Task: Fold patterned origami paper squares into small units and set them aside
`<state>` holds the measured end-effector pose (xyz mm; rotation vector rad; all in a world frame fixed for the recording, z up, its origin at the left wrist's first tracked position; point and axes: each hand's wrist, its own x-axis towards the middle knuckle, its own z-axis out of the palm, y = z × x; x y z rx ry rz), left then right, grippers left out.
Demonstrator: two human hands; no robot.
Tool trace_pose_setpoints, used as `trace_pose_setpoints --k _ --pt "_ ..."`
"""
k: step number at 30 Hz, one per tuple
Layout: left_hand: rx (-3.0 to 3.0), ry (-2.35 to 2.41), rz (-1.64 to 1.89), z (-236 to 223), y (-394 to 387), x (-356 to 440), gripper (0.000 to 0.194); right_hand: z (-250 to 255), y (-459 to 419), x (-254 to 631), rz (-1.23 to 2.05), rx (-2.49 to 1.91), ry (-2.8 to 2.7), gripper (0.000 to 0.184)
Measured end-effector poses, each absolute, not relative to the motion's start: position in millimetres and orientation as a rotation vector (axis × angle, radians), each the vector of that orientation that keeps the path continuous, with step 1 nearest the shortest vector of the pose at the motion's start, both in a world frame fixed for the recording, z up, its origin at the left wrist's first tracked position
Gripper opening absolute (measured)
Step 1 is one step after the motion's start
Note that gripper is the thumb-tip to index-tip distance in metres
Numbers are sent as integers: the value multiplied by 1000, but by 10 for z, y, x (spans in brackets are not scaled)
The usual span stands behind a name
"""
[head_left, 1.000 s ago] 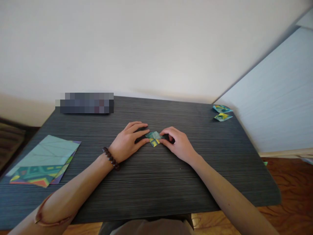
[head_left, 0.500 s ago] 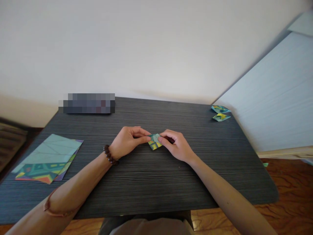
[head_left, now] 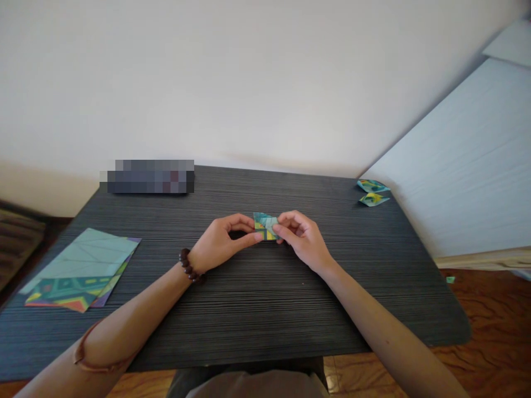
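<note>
A small folded piece of patterned paper (head_left: pixel 266 225), teal, pale green and yellow, is held between both hands over the middle of the table. My left hand (head_left: pixel 224 237) pinches its left edge between thumb and fingers; a dark bead bracelet (head_left: pixel 187 265) circles that wrist. On the paper's right side, my right hand (head_left: pixel 302 239) grips with the thumb in front and the fingers behind. The thumbs and fingers cover both ends of the paper.
Patterned paper sheets (head_left: pixel 78 271) lie overlapping at the left of the dark table (head_left: pixel 257 315). Two folded paper pieces (head_left: pixel 372 193) sit at the far right corner. A blurred-out dark object (head_left: pixel 149 179) stands at the back left. A wall and a pale panel (head_left: pixel 460 160) border the table.
The folded paper has been turned from a slanted position to a more upright one, its upper left corner now pointing up. My left fingers have spread further from the thumb.
</note>
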<state>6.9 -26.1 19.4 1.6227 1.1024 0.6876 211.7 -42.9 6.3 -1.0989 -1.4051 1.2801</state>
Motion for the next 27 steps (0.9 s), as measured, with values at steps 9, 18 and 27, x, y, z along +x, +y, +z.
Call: trace_pose_setpoints --k 9,18,27 --pt "1682 1083 728 171 -243 64 27 62 -478 2086 1303 -1153 -1513 21" --pt "1760 1092 665 191 -266 65 31 71 -481 2087 1189 -1181 -1605 20" --pt "1874 1154 682 185 -279 67 29 14 -464 2074 1374 -1157 -1461 25"
